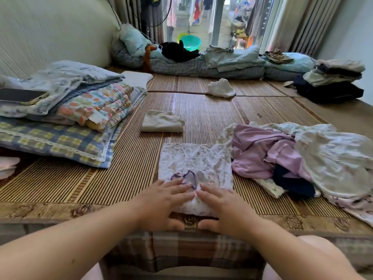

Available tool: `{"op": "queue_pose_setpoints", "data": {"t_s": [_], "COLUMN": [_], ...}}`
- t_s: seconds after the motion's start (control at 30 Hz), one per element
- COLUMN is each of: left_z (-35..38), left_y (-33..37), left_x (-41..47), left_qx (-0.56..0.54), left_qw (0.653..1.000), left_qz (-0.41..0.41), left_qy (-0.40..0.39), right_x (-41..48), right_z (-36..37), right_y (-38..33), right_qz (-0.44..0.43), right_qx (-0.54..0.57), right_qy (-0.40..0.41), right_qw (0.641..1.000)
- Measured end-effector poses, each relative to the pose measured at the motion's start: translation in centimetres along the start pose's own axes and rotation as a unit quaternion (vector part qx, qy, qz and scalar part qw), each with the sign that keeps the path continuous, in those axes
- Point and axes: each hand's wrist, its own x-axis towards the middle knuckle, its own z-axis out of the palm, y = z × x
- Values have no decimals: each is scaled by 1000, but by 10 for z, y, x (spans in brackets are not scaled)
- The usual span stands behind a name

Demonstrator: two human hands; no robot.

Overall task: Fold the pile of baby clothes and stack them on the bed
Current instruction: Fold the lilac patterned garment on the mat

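A white floral baby garment with purple trim (194,164) lies flat on the bamboo mat (125,174) near the bed's front edge. My left hand (164,203) and my right hand (224,207) press flat on its near end, fingers straight, thumbs at the bed's edge. A folded cream striped piece (162,121) sits on the mat just beyond. To the right lies the unfolded pile (298,158) of lilac, white and dark clothes.
Stacked pillows and folded quilts (66,118) with a phone (20,95) on top fill the left. A white crumpled cloth (221,88) lies mid-mat. Folded dark and light clothes (331,81) stand far right; bedding (222,61) lines the window side.
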Motion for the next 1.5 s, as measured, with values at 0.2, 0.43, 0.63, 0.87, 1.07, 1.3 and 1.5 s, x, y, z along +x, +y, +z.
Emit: {"op": "queue_pose_setpoints", "data": {"t_s": [0.2, 0.43, 0.63, 0.87, 1.07, 1.3, 1.5], "left_z": [2, -13, -29, -25, -9, -12, -24], "left_y": [-15, -23, -32, -53, -51, -40, -50], "left_x": [15, 7, 18, 71, 78, 77, 65], "left_qx": [-116, -332, -538, -309, -242, -386, -551], "left_qw": [991, 938, 825, 878, 879, 873, 806], "left_qz": [-54, -99, -166, -365, -410, -292, -214], "left_qy": [-33, -21, -35, 33, -12, 65, 31], "right_x": [24, 9, 28, 95, 85, 90, 90], "right_z": [-1, -24, -63, -47, -15, -17, -32], "right_y": [22, 22, 24, 58, 49, 49, 50], "right_qz": [43, 111, 160, 292, 374, 385, 312], "right_qx": [60, 222, 442, 242, 134, 301, 613], "right_qy": [-48, -78, -79, 40, -28, 37, 45], "right_qw": [996, 966, 879, 924, 917, 872, 724]}}
